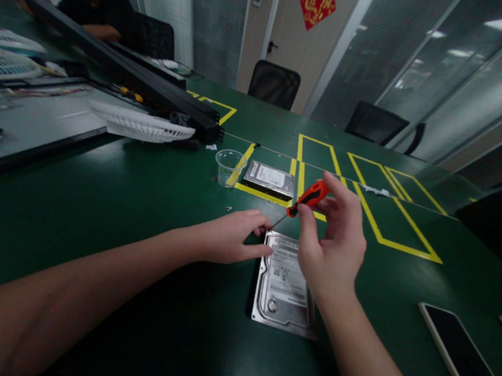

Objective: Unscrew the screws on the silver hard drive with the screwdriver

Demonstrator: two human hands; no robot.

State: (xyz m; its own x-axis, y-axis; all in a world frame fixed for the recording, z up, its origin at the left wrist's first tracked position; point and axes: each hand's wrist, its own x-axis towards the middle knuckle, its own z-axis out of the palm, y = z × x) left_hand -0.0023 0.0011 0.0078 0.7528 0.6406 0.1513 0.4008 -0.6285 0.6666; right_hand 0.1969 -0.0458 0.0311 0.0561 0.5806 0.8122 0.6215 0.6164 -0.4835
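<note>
A silver hard drive point(281, 287) lies flat on the green table point(148, 199) in front of me. My left hand point(233, 235) rests on its far left corner, fingers curled with the thumb on the drive's edge. My right hand point(334, 239) is closed on a small screwdriver with an orange handle point(309, 197). The thin shaft slants down to the left toward the drive's top left corner, by my left fingertips. The tip itself is too small to make out.
A second hard drive point(269, 179) and a clear plastic cup point(229, 166) sit farther back among yellow tape outlines. White fan grilles point(141, 124) and a long black bar lie at the left, where another person sits. A dark tablet point(470, 365) lies at the right.
</note>
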